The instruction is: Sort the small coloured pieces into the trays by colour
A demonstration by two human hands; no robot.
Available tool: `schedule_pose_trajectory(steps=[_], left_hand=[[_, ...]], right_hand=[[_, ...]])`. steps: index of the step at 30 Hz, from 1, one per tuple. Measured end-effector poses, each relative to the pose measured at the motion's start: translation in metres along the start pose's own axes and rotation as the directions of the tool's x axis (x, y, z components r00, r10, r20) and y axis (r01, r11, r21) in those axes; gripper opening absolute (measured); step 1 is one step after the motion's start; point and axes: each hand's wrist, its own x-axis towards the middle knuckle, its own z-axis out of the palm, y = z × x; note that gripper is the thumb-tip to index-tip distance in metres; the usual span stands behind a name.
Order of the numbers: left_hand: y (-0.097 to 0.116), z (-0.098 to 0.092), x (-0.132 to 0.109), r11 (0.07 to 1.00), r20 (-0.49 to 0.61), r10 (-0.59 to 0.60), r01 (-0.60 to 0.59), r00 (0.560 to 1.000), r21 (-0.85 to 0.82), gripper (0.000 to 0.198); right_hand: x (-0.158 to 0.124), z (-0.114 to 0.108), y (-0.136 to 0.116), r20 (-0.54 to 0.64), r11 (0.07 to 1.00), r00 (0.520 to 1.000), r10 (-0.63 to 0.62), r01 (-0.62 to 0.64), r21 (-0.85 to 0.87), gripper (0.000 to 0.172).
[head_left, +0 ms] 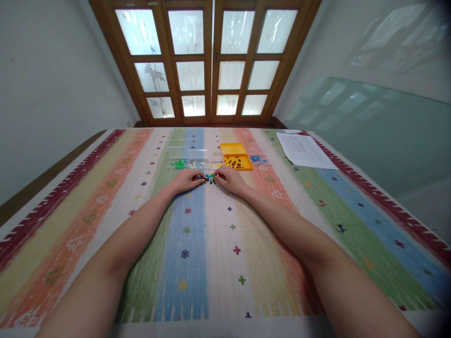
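Observation:
My left hand (189, 180) rests on the cloth with its fingers closed in a pinch at the left side of a cluster of small coloured pieces (210, 178). From the right, my right hand (228, 179) pinches at the same cluster, its fingertips close to a green bit. The pieces are blue, green, white and dark brown and look like tiny building bricks. Fingers partly cover them, and how they join is too small to tell. What exactly lies between each hand's fingertips is hidden.
Behind the hands, an open yellow box (251, 162) holds dark brown pieces. Clear plastic boxes (170, 164) beside it hold green pieces (179, 164), whitish ones and blue pieces (258, 160). Printed paper sheets (305, 150) lie at the far right on the striped tablecloth (186, 272).

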Motion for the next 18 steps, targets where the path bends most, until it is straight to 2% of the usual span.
schedule_pose_trajectory(steps=[6, 11, 15, 18], left_hand=[[0.001, -0.0021, 0.0006, 0.999, 0.032, 0.003, -0.002, 0.999, -0.046, 0.027], [-0.0026, 0.0011, -0.0001, 0.99, 0.008, -0.013, 0.014, 1.0, -0.138, 0.023], [-0.0016, 0.0031, 0.0001, 0.971, -0.101, -0.015, -0.01, 0.995, -0.24, 0.02], [-0.0009, 0.0055, 0.003, 0.957, -0.196, -0.068, 0.009, 0.978, -0.289, 0.017]], right_hand=[[0.0004, 0.0011, 0.0053, -0.031, 1.0, 0.999, 0.027, -0.027, -0.006, 0.011], [0.0008, 0.0036, 0.0076, -0.028, 1.0, 0.999, 0.024, -0.024, -0.007, 0.011], [0.0009, 0.0054, 0.0104, -0.045, 1.0, 0.999, 0.021, -0.02, 0.017, 0.012], [0.0006, 0.0057, 0.011, -0.06, 0.999, 0.998, -0.001, 0.003, 0.039, 0.012]])
